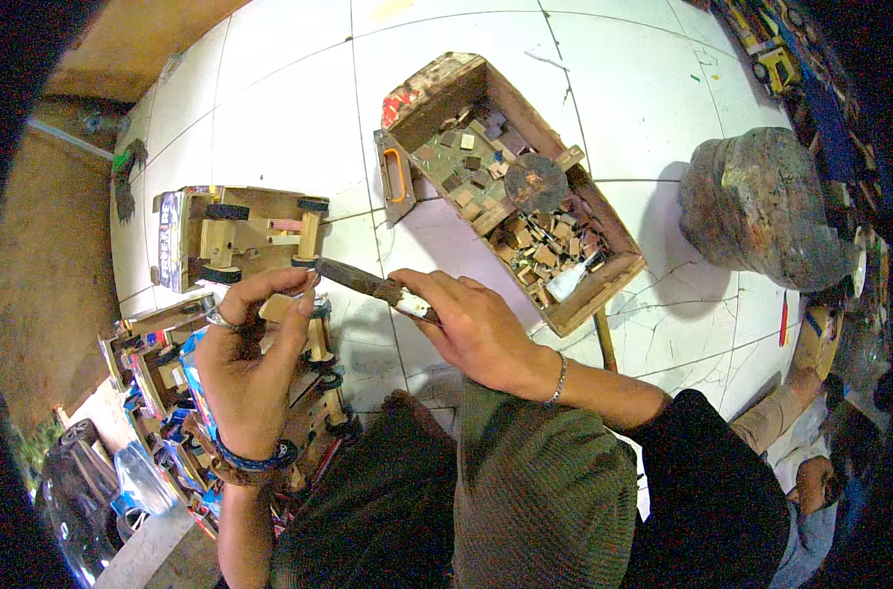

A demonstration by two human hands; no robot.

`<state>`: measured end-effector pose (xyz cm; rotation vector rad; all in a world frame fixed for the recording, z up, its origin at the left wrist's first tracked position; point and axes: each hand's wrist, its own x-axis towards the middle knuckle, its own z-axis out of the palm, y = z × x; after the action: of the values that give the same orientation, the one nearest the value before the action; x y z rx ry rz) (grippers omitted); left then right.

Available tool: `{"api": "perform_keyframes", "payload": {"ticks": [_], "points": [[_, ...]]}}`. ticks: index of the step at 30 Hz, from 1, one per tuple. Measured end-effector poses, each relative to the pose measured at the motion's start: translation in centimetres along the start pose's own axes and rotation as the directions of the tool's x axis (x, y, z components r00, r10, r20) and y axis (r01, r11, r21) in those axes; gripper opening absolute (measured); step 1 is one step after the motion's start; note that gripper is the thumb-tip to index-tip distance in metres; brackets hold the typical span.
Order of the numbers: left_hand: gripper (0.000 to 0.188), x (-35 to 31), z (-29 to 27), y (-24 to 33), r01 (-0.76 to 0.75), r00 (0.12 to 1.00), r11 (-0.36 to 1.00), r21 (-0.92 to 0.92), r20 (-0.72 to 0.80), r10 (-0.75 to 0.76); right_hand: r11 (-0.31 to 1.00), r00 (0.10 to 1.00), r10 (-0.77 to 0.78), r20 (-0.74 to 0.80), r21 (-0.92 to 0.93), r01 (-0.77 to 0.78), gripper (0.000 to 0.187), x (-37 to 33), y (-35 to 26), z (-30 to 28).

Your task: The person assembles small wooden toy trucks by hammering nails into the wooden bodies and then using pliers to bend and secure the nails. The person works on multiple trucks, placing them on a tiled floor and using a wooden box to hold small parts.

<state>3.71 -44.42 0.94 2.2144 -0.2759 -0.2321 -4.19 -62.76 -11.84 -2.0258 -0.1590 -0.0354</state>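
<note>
Two hands above the tiled floor: left hand pinches a small indistinct piece; right hand clamps a dark elongated tool. Wooden box contains wood blocks, white bottle at near end.

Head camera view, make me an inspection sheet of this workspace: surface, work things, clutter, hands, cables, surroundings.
Surface: white tiled floor, cracked at right.
Work things: long dark tool, partly white.
Clutter: wooden box of wood bits; saw beside it; upturned toy truck; piled toys.
Hands: right hand grips the tool; left hand pinches near its tip, contents too small to tell.
Cables: nothing seen.
Surroundings: round block; another person's hand.
</note>
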Motion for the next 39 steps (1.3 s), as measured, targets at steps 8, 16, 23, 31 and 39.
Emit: {"api": "perform_keyframes", "payload": {"ticks": [8,16,23,31,39], "points": [[0.018,0.10,0.13,0.04,0.028,0.999,0.998,0.051,-0.022,-0.027,1.000,0.999,0.014,0.033,-0.019,-0.013,0.053,-0.11,0.08,0.01],[0.020,0.03,0.08,0.06,0.006,1.000,0.999,0.047,-0.017,-0.006,1.000,1.000,-0.011,-0.005,0.008,0.011,0.047,-0.02,0.06,0.28],[0.023,0.04,-0.08,-0.13,0.013,1.000,0.999,0.040,-0.003,-0.013,0.995,0.999,-0.016,0.031,0.096,0.013,0.040,0.00,0.01,0.28],[0.025,0.11,-0.07,-0.21,0.039,0.999,0.999,0.025,0.001,-0.039,0.988,1.000,0.008,0.024,0.152,-0.011,0.033,-0.08,-0.03,0.61],[0.023,0.33,0.25,-0.41,-0.006,1.000,0.999,0.051,-0.017,0.007,0.986,0.999,-0.023,-0.025,0.162,0.026,0.030,-0.30,0.23,0.83]]}}
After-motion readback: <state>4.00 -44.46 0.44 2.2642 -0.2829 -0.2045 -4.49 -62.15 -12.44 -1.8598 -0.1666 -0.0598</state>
